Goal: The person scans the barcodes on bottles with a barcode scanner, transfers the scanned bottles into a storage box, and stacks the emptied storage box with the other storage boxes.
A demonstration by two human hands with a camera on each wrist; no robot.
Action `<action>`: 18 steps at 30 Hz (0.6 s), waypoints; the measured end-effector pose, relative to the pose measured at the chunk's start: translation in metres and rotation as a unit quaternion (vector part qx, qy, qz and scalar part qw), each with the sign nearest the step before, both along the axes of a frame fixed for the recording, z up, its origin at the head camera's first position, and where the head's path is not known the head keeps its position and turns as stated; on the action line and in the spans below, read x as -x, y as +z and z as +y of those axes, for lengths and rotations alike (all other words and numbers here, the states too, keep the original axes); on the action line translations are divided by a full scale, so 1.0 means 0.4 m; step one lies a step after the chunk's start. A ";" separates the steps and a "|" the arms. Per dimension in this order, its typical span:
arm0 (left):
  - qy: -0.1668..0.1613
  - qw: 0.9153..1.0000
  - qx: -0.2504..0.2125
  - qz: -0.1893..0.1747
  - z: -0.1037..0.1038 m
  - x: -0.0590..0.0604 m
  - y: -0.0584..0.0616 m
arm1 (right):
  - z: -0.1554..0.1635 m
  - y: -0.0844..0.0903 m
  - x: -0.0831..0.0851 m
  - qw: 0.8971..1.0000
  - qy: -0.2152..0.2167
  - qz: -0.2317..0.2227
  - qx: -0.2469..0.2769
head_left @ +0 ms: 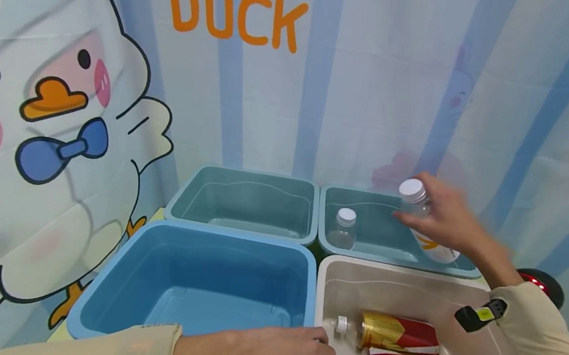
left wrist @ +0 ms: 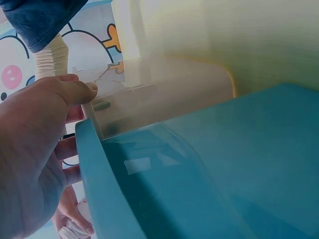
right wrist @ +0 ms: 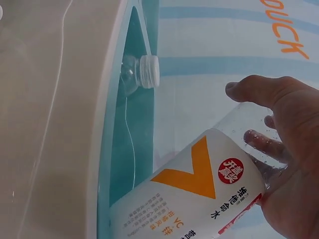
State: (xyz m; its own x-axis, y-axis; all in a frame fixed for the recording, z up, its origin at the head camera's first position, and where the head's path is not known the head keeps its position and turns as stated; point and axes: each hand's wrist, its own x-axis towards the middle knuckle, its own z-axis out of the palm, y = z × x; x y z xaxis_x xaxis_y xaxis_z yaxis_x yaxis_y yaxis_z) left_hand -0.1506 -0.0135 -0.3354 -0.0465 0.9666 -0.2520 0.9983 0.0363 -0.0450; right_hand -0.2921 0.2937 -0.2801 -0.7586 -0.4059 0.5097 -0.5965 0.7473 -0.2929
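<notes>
My right hand (head_left: 451,217) grips a clear plastic bottle (right wrist: 199,194) with a white label and an orange V. The bottle leans, white cap up, above the right end of the small teal bin (head_left: 332,197). A second clear bottle (head_left: 344,234) with a white cap stands at that bin's left end. My left hand (head_left: 269,354) hangs over the side where the blue bin (head_left: 309,280) meets the beige bin (head_left: 323,287), fingers loosely bent and holding nothing. In the beige bin lie bottles with red and gold labels (head_left: 400,334), near the left fingertips.
Another teal bin (head_left: 250,176) stands behind the blue bin. A curtain (head_left: 277,106) with blue stripes, a duck and the word DUCK hangs behind the bins. A dark round object with red lights (head_left: 541,286) is beyond the right forearm.
</notes>
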 end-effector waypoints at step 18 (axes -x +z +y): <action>0.009 1.000 0.005 -0.006 0.000 -0.001 0.002 | -0.092 -0.043 0.048 0.989 0.071 -0.065 -0.114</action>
State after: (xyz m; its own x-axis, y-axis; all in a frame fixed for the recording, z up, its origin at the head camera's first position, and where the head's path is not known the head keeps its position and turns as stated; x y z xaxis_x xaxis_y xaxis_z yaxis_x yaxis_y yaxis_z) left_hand -0.1504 -0.0136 -0.3347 -0.0616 0.9632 -0.2615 0.9979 0.0546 -0.0341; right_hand -0.3113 0.2569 -0.2975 -0.7391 -0.6060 0.2941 -0.6683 0.7141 -0.2082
